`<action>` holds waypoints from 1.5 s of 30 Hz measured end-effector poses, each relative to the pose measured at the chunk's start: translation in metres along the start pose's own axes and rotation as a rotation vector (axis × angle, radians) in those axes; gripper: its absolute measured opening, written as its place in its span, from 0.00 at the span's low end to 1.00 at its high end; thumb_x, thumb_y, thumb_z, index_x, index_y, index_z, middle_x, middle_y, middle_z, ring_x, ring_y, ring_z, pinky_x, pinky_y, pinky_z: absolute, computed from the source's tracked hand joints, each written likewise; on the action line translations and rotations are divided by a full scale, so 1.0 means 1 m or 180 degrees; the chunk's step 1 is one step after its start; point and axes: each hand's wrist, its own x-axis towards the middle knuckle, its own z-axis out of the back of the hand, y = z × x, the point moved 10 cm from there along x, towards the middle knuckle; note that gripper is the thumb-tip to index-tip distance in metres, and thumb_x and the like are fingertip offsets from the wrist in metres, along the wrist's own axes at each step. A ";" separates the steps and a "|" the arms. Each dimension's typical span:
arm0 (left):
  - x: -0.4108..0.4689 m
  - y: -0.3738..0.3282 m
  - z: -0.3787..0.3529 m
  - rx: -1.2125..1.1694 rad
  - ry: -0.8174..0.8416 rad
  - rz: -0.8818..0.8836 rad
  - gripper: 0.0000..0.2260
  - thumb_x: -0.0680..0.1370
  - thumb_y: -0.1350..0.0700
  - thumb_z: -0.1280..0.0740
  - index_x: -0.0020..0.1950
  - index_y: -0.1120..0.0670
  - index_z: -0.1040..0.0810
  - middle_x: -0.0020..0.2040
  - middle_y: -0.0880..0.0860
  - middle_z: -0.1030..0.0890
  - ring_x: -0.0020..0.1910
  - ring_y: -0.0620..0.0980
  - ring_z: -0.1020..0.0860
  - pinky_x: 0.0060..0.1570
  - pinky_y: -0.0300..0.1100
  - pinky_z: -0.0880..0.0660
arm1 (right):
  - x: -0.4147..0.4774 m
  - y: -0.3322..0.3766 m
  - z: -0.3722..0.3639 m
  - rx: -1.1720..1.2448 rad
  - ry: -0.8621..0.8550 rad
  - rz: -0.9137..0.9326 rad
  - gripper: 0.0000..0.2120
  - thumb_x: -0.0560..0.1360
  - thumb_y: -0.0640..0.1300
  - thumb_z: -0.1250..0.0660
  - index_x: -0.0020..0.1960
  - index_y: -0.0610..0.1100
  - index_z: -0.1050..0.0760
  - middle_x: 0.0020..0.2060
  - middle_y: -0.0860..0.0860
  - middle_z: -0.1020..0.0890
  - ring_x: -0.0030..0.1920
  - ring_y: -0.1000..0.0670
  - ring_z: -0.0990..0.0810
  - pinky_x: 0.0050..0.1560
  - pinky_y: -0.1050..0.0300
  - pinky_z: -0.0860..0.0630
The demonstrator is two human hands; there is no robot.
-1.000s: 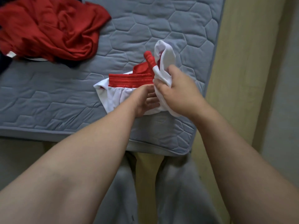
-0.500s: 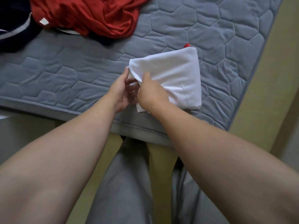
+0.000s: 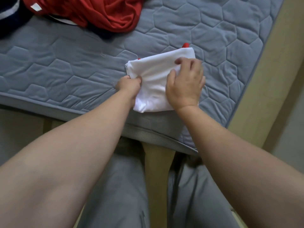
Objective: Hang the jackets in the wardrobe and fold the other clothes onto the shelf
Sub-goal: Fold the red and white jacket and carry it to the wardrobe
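The folded white garment (image 3: 156, 74), red trim peeking out at its far edge, lies near the front edge of the grey quilted mattress (image 3: 65, 66), the left hand (image 3: 129, 84) pinching its left edge with curled fingers while the right hand (image 3: 185, 86) presses on top, fingers spread.

Folded white garment (image 3: 156, 83) with red trim, flat on mattress near edge, crumpled red garment (image 3: 102, 12) beyond

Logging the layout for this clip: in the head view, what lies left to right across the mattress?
navy garment → red garment → left hand → white garment → right hand. Both hands are on the white garment.
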 end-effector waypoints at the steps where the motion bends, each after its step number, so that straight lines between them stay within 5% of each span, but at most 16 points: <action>1: 0.000 0.001 0.001 0.0139 -0.0151 0.0016 0.12 0.77 0.52 0.31 0.57 0.56 0.19 0.62 0.60 0.20 0.55 0.62 0.18 0.58 0.56 0.20 | 0.008 -0.017 0.005 -0.0219 -0.0134 -0.0322 0.18 0.78 0.50 0.38 0.66 0.47 0.27 0.64 0.45 0.27 0.64 0.43 0.28 0.62 0.46 0.35; 5: -0.007 0.004 0.006 0.0805 -0.0767 0.0125 0.25 0.75 0.43 0.33 0.67 0.56 0.24 0.72 0.59 0.28 0.60 0.61 0.22 0.63 0.50 0.25 | 0.020 -0.080 -0.036 -0.0134 0.0667 -0.1319 0.29 0.82 0.64 0.48 0.77 0.49 0.40 0.72 0.45 0.32 0.71 0.41 0.32 0.69 0.41 0.37; 10: -0.013 0.017 0.013 0.0597 -0.1378 0.0501 0.47 0.71 0.41 0.26 0.80 0.58 0.47 0.74 0.59 0.31 0.72 0.58 0.30 0.71 0.50 0.33 | 0.019 -0.091 -0.063 -0.0468 0.0624 -0.1063 0.35 0.81 0.66 0.52 0.80 0.47 0.47 0.71 0.44 0.31 0.69 0.40 0.30 0.65 0.38 0.35; 13: -0.009 0.024 0.004 0.0475 -0.1369 0.0483 0.48 0.74 0.40 0.29 0.82 0.56 0.53 0.71 0.58 0.27 0.69 0.60 0.27 0.66 0.50 0.31 | 0.021 -0.101 -0.077 -0.0700 0.0505 -0.1048 0.36 0.80 0.66 0.53 0.81 0.46 0.50 0.71 0.45 0.32 0.69 0.41 0.30 0.65 0.37 0.35; 18: 0.010 0.037 -0.010 0.1007 -0.1064 0.0116 0.35 0.78 0.30 0.42 0.69 0.59 0.26 0.66 0.59 0.21 0.62 0.62 0.22 0.49 0.45 0.32 | 0.029 -0.119 -0.101 -0.0884 0.0556 -0.1138 0.37 0.80 0.66 0.54 0.82 0.46 0.53 0.74 0.44 0.36 0.69 0.40 0.32 0.67 0.38 0.37; 21: 0.009 0.037 -0.014 0.0956 -0.0916 -0.0052 0.33 0.78 0.30 0.43 0.63 0.57 0.21 0.62 0.58 0.19 0.60 0.62 0.22 0.52 0.46 0.28 | 0.037 -0.127 -0.105 -0.0774 0.0886 -0.1301 0.37 0.80 0.67 0.54 0.82 0.49 0.55 0.76 0.45 0.39 0.72 0.40 0.36 0.69 0.38 0.40; 24: -0.006 0.024 -0.020 0.0670 -0.0716 -0.0211 0.27 0.80 0.34 0.41 0.60 0.55 0.21 0.55 0.53 0.19 0.56 0.58 0.21 0.51 0.44 0.29 | 0.042 -0.131 -0.092 -0.0152 0.1285 -0.1362 0.37 0.80 0.68 0.51 0.81 0.49 0.52 0.76 0.45 0.39 0.74 0.40 0.37 0.71 0.39 0.40; 27: -0.036 -0.006 -0.024 0.0316 -0.0456 -0.0449 0.18 0.81 0.38 0.40 0.54 0.52 0.23 0.47 0.47 0.19 0.54 0.55 0.19 0.53 0.45 0.24 | 0.045 -0.132 -0.058 0.0935 0.1454 -0.1666 0.37 0.77 0.69 0.41 0.75 0.43 0.35 0.69 0.44 0.26 0.67 0.42 0.26 0.69 0.47 0.30; 30: -0.084 -0.050 -0.021 -0.0154 -0.0180 -0.0631 0.14 0.82 0.43 0.37 0.54 0.53 0.22 0.53 0.55 0.16 0.55 0.57 0.17 0.59 0.55 0.21 | 0.017 -0.124 -0.016 0.1868 0.1822 -0.2468 0.39 0.73 0.73 0.37 0.69 0.41 0.24 0.64 0.47 0.19 0.61 0.46 0.19 0.65 0.51 0.24; 33: -0.146 -0.091 -0.011 -0.0270 0.0105 -0.0736 0.11 0.82 0.47 0.35 0.49 0.53 0.20 0.50 0.53 0.14 0.52 0.54 0.15 0.55 0.57 0.19 | -0.032 -0.092 0.032 0.3313 0.2351 -0.3293 0.37 0.73 0.76 0.44 0.45 0.45 0.14 0.43 0.47 0.15 0.40 0.47 0.15 0.42 0.53 0.17; 35: -0.193 -0.119 -0.003 -0.0146 0.0291 -0.0870 0.11 0.81 0.47 0.35 0.48 0.53 0.19 0.46 0.49 0.13 0.48 0.50 0.14 0.50 0.53 0.17 | -0.056 -0.083 0.075 0.3657 0.2288 -0.3659 0.40 0.68 0.79 0.41 0.46 0.42 0.18 0.36 0.46 0.17 0.37 0.46 0.16 0.42 0.46 0.16; 37: -0.244 -0.146 0.004 -0.0023 0.0504 -0.0999 0.12 0.80 0.46 0.34 0.49 0.53 0.18 0.46 0.50 0.13 0.48 0.51 0.14 0.47 0.51 0.17 | -0.073 -0.069 0.122 0.3830 0.2207 -0.3764 0.46 0.63 0.81 0.37 0.59 0.41 0.24 0.43 0.44 0.14 0.49 0.41 0.14 0.53 0.32 0.20; 45: -0.414 -0.237 0.000 0.0227 0.1185 -0.1398 0.15 0.78 0.44 0.33 0.56 0.53 0.18 0.50 0.54 0.13 0.49 0.56 0.14 0.47 0.52 0.17 | -0.102 0.026 0.291 0.5079 0.2330 -0.2890 0.45 0.67 0.82 0.43 0.65 0.47 0.18 0.65 0.43 0.19 0.64 0.39 0.20 0.57 0.39 0.20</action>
